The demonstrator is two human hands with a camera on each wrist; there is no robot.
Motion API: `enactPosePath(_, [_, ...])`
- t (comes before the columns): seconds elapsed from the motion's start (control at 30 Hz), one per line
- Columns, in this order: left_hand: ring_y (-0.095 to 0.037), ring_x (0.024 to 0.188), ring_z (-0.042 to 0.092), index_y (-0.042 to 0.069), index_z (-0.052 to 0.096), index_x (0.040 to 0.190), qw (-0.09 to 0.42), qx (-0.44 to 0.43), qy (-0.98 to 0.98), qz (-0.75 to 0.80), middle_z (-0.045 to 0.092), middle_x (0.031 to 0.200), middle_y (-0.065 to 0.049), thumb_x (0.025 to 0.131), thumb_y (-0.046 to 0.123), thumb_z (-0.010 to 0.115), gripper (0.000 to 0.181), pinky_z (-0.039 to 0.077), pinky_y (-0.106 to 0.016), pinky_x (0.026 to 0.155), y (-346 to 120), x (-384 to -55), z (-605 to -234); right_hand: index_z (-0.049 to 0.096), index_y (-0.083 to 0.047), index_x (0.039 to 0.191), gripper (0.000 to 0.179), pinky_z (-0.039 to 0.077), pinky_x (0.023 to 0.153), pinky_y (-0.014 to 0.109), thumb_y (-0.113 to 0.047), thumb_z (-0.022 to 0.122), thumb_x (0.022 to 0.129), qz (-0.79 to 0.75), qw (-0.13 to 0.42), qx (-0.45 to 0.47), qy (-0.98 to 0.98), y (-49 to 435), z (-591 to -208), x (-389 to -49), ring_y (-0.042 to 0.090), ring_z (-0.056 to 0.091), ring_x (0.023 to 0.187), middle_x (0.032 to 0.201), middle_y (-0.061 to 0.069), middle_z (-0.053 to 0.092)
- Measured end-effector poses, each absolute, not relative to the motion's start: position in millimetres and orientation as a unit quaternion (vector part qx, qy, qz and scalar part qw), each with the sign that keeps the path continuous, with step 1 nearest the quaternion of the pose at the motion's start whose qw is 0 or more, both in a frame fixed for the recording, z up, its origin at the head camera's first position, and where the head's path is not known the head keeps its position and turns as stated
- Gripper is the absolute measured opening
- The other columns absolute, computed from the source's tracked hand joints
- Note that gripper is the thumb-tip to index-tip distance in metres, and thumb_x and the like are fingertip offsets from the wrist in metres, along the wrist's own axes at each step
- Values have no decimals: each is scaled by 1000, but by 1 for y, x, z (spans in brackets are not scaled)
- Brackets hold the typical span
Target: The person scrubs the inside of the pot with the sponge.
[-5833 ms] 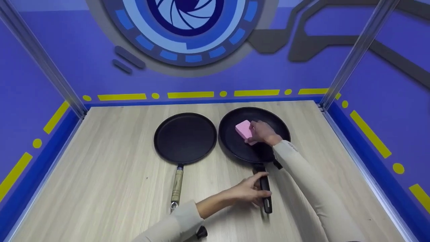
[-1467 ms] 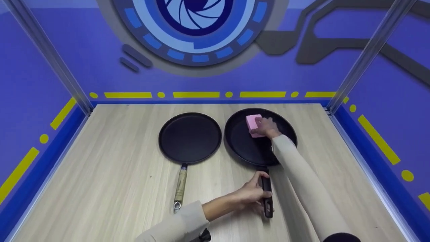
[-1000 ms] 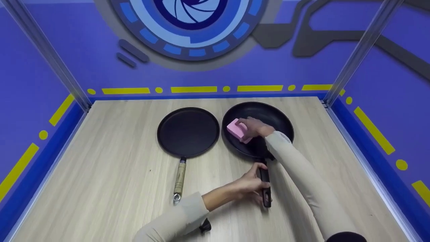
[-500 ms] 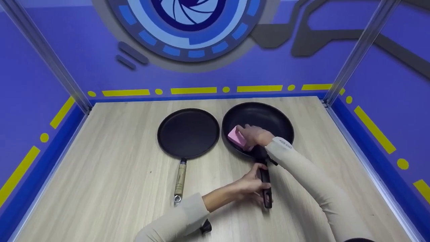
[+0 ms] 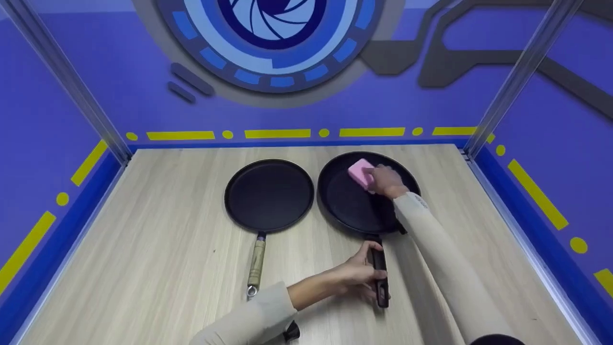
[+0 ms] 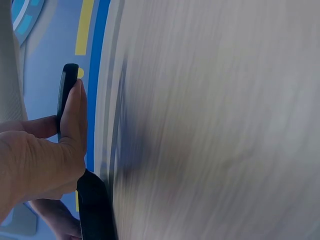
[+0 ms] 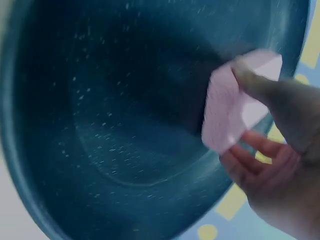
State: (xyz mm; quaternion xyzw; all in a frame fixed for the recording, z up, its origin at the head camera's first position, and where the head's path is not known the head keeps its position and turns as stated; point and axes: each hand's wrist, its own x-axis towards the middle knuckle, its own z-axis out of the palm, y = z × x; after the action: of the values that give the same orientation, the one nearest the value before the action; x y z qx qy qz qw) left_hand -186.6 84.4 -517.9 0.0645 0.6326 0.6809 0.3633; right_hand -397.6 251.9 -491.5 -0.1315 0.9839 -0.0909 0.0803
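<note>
A black frying pan (image 5: 349,206) stands at the right on the table. My left hand (image 5: 357,274) grips its black handle (image 5: 380,268); the left wrist view shows the fingers round that handle (image 6: 95,205). Inside the pan my right hand (image 5: 387,181) holds a pink sponge (image 5: 359,172) near the far part of the pan's inner surface. Seen from the right wrist, the thumb and fingers pinch the sponge (image 7: 222,107) at its edges, and small light specks or droplets dot the dark pan (image 7: 125,125).
Left of the frying pan lies a flat black round pan (image 5: 269,195) with a wooden handle (image 5: 256,263); the two rims are close together. The wooden table (image 5: 158,230) is bounded by blue panels (image 5: 119,105) at the back and sides. A small black object (image 5: 291,331) shows beside the left sleeve.
My right hand has moved the sponge from the pan's near left part to its far part, away from me and rightward. The left hand keeps its hold on the handle.
</note>
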Motion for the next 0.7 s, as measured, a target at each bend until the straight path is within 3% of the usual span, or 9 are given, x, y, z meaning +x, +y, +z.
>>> enactPosePath(0.1, [-41, 77, 76, 26, 42, 125, 366, 67, 634, 678, 69, 78, -16, 93, -6, 64, 50, 67, -40, 60, 83, -186, -516, 56, -9, 143, 56, 50, 104, 65, -14, 75, 91, -102, 79, -105, 986, 253, -493, -401, 50, 55, 124, 131, 31, 59])
enactPosePath(0.23, [-46, 80, 75, 25, 41, 126, 362, 68, 635, 679, 71, 80, -24, 93, -7, 63, 50, 67, -40, 59, 80, -186, -514, 58, -7, 143, 62, 49, 109, 59, -15, 81, 86, -117, 85, -162, 976, 238, -489, -394, 46, 55, 124, 133, 30, 59])
enactPosePath(0.33, [-44, 78, 76, 24, 41, 125, 361, 67, 634, 681, 71, 76, -21, 92, -9, 63, 51, 66, -39, 57, 80, -186, -515, 59, -9, 141, 64, 50, 109, 56, -21, 85, 84, -110, 110, -217, 964, 221, -485, -380, 43, 57, 120, 131, 29, 59])
enactPosePath(0.43, [-31, 69, 76, 24, 42, 125, 358, 72, 636, 680, 66, 72, -9, 92, -8, 64, 51, 66, -37, 56, 79, -185, -515, 56, -13, 139, 65, 52, 105, 56, -25, 86, 83, -85, 143, -233, 958, 206, -482, -364, 42, 57, 116, 130, 25, 56])
enactPosePath(0.53, [-23, 66, 73, 23, 42, 125, 355, 77, 634, 683, 64, 71, -7, 92, -7, 65, 51, 66, -36, 56, 80, -186, -514, 55, -16, 138, 65, 54, 102, 55, -28, 87, 82, -70, 158, -239, 955, 201, -481, -357, 39, 57, 113, 127, 22, 56])
enactPosePath(0.7, [-42, 76, 76, 23, 41, 126, 360, 75, 626, 688, 67, 75, -13, 93, -7, 64, 50, 67, -43, 61, 81, -186, -516, 60, -13, 138, 65, 53, 104, 52, -26, 89, 80, -127, 124, -283, 943, 226, -490, -369, 36, 58, 113, 124, 21, 60])
